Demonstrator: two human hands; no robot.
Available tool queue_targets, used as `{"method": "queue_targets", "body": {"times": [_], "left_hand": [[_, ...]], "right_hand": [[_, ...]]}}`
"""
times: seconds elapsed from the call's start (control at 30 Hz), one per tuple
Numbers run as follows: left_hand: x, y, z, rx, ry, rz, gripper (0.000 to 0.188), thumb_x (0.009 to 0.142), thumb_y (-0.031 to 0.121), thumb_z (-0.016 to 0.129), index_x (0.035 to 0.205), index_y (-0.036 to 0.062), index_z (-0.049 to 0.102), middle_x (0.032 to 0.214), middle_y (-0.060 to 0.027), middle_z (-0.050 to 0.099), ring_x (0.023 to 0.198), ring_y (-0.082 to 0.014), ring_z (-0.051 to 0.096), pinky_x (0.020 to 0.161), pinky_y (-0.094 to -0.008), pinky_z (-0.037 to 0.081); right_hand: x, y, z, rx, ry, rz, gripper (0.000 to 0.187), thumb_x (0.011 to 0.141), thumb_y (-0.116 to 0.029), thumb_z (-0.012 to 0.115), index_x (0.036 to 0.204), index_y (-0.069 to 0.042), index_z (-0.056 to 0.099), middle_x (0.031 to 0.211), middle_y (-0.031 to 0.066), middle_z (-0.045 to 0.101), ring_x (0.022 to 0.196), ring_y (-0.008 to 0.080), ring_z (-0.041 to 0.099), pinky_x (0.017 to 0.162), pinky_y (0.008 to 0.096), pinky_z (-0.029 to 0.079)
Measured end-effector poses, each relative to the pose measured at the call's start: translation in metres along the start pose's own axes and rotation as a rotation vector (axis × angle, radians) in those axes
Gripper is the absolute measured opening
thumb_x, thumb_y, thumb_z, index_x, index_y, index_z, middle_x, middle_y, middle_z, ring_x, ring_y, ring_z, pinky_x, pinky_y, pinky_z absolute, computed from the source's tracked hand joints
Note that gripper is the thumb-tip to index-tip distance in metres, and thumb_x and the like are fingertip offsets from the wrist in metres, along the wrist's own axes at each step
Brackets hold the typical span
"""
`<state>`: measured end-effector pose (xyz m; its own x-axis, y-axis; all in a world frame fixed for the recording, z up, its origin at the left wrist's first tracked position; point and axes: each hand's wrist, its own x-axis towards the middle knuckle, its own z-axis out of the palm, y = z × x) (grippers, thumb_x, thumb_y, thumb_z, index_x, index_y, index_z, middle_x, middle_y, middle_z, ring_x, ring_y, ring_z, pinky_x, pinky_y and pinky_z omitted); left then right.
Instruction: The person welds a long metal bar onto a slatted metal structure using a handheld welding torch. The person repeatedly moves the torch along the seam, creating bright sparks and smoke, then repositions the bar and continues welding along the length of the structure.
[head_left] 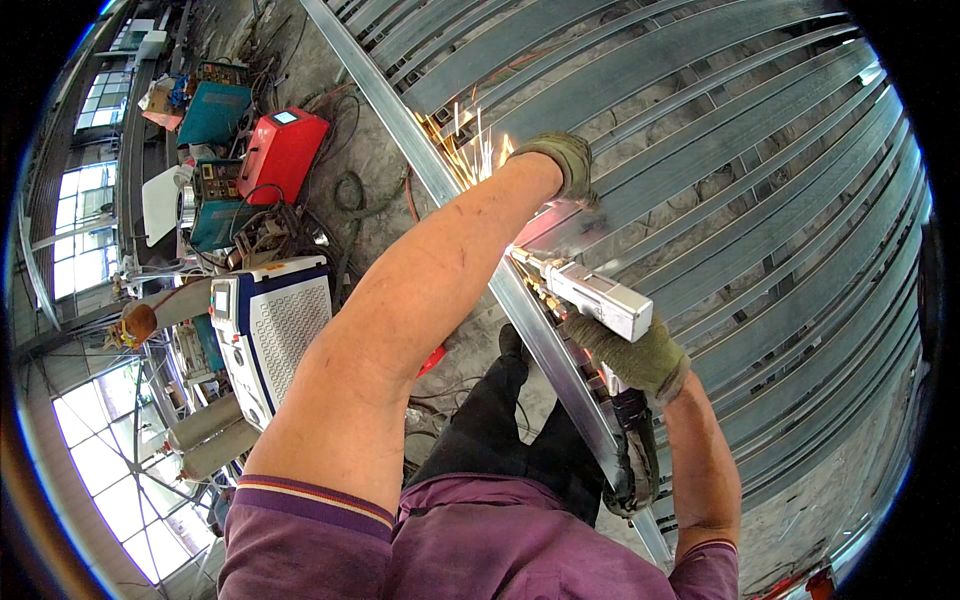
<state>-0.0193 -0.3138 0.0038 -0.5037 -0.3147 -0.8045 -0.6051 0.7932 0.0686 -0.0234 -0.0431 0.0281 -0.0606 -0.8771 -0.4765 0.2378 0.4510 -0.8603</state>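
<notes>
Several welding machines at far left on floor: white unit (270,335), red unit (282,150), teal unit (215,112), gas cylinders (205,435) nearby. Left hand (568,165), gloved, presses flat on steel frame rail (530,320), fingers curled over edge, likely steadying it. Sparks (470,140) just beside glove. Right hand (640,355), gloved, fingers wrapped around handheld welding torch (585,290), nozzle aimed at rail near left hand. Parallel steel bars (760,200) fill right.

Rough concrete floor (385,165) under steel frame (720,170); welding machines (280,150), cables (355,190), cylinders (205,435)
</notes>
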Motion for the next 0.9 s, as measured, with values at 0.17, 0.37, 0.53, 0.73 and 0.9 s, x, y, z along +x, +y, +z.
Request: {"method": "queue_targets", "body": {"times": [0.17, 0.37, 0.53, 0.73, 0.9], "left_hand": [[-0.002, -0.001, 0.001, -0.024, 0.016, 0.007, 0.061, 0.081, 0.052, 0.084, 0.123, 0.0078, 0.078, 0.125, -0.0133, 0.076, 0.114, -0.0347, 0.073, 0.099, -0.0478, 0.058], [-0.008, 0.000, -0.005, 0.018, 0.007, 0.069, 0.059, 0.087, 0.056, 0.077, 0.115, 0.0053, 0.081, 0.113, -0.0156, 0.079, 0.111, -0.0361, 0.074, 0.097, -0.0505, 0.057], [0.000, -0.005, 0.003, -0.013, 0.051, 0.046, 0.058, 0.086, 0.056, 0.078, 0.111, 0.0045, 0.082, 0.109, -0.0155, 0.079, 0.111, -0.0357, 0.074, 0.096, -0.0505, 0.058], [-0.004, 0.002, -0.004, -0.048, -0.005, 0.006, 0.060, 0.084, 0.057, 0.080, 0.109, 0.0028, 0.081, 0.105, -0.0153, 0.080, 0.108, -0.0346, 0.074, 0.096, -0.0497, 0.058], [-0.007, 0.002, -0.006, -0.016, 0.014, 0.050, 0.060, 0.084, 0.058, 0.079, 0.106, 0.0020, 0.081, 0.101, -0.0151, 0.079, 0.106, -0.0349, 0.074, 0.095, -0.0498, 0.057]], "right_hand": [[-0.001, -0.002, -0.006, -0.085, -0.025, 0.079, 0.044, 0.098, -0.028, 0.080, 0.136, -0.007, 0.068, 0.094, 0.0010, 0.072, 0.081, 0.0101, 0.061, 0.069, 0.0318, 0.054], [-0.003, 0.001, -0.005, -0.021, -0.012, 0.075, 0.047, 0.099, -0.023, 0.079, 0.140, -0.005, 0.065, 0.104, 0.0024, 0.074, 0.089, 0.0099, 0.064, 0.075, 0.0300, 0.056], [-0.002, 0.004, -0.004, 0.047, -0.045, 0.052, 0.053, 0.101, -0.021, 0.077, 0.147, -0.003, 0.058, 0.125, 0.0066, 0.072, 0.107, 0.0111, 0.065, 0.089, 0.0286, 0.057], [-0.003, 0.006, -0.002, 0.027, 0.007, -0.059, 0.046, 0.102, -0.027, 0.075, 0.142, -0.006, 0.064, 0.103, 0.0028, 0.073, 0.084, 0.0068, 0.065, 0.068, 0.0265, 0.055], [-0.005, 0.016, -0.009, 0.010, -0.026, -0.031, 0.046, 0.102, -0.031, 0.075, 0.140, -0.006, 0.066, 0.099, 0.0027, 0.074, 0.081, 0.0067, 0.066, 0.065, 0.0270, 0.056]]}}
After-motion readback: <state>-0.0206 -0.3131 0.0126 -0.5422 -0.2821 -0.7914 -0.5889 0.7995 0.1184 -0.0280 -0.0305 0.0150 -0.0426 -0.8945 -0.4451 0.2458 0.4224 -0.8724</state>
